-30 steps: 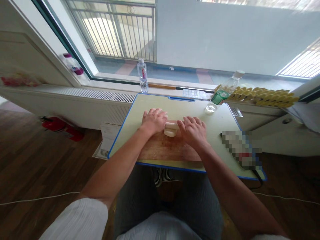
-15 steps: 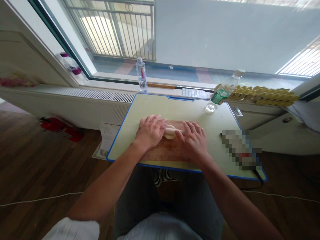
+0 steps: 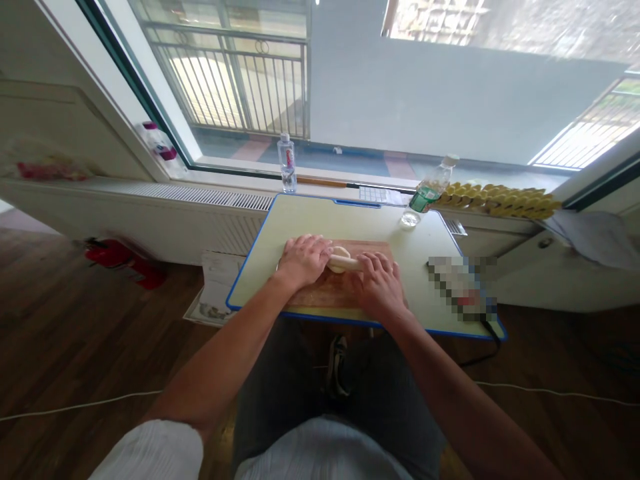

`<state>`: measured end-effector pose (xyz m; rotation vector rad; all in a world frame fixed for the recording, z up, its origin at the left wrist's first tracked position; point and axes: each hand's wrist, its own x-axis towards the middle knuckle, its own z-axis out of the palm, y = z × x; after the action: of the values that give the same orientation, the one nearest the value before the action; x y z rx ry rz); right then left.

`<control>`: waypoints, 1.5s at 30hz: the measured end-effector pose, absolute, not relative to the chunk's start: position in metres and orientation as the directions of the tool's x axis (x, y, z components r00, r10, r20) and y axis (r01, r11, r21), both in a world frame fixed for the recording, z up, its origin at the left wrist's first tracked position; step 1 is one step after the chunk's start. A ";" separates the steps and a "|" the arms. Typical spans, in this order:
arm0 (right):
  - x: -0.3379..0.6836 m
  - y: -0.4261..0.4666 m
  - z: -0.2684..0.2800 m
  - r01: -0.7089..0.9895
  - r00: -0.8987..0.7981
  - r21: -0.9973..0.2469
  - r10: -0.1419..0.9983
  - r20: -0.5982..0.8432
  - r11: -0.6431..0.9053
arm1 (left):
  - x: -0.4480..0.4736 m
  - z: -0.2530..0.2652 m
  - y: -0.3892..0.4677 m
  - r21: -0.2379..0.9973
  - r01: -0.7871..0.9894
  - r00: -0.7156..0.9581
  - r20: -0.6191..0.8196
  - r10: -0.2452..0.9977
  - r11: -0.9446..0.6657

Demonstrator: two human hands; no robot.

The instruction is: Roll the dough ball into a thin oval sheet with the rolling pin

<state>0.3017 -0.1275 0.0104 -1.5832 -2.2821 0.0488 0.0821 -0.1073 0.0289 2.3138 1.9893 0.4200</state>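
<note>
A pale rolling pin (image 3: 347, 263) lies across a piece of dough (image 3: 339, 252) on a wooden cutting board (image 3: 330, 293). My left hand (image 3: 306, 259) is curled over the pin's left end, its fingers hiding that end. Around the right end are the fingers of my right hand (image 3: 379, 280), with the thumb side toward the dough. Between the hands only a short stretch of the pin shows, and the dough rounds out behind and in front of it.
The board rests on a small blue-edged table (image 3: 310, 213). A tilted bottle with a green label (image 3: 424, 199) stands at its back right, and a pixelated object (image 3: 463, 288) lies at the right. Another bottle (image 3: 287, 164) is by the window. A fire extinguisher (image 3: 125, 262) lies on the floor.
The camera view has shifted and tilted up a little. My right hand has drawn slightly nearer to me and lies lower over the pin; the left stays on its end.
</note>
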 end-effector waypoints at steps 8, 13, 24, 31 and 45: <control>0.326 -0.104 0.020 0.906 -0.267 -0.265 0.931 0.250 0.330 | 0.081 0.059 -0.083 0.457 0.872 0.165 0.059 0.985 -0.174; 0.364 -0.100 0.019 0.930 -0.219 -0.234 0.938 0.267 0.284 | 0.083 0.066 -0.068 0.547 0.787 0.372 -0.053 0.927 -0.285; 0.399 -0.121 0.008 0.922 -0.148 -0.302 0.941 0.303 0.242 | 0.109 0.045 -0.103 0.395 0.879 0.268 0.050 0.962 -0.266; 0.397 -0.130 0.013 0.897 -0.088 -0.417 0.983 0.160 0.148 | 0.098 0.013 -0.143 0.416 0.896 0.045 0.265 0.963 -0.156; 0.398 -0.109 0.027 0.919 -0.032 -0.387 0.993 0.113 0.074 | 0.151 0.037 -0.154 0.365 0.807 0.360 0.319 0.877 -0.464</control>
<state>0.3982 -0.1087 0.0274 -1.9027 -2.0113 0.2940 0.1512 -0.1538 0.0370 2.4675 1.5395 0.7192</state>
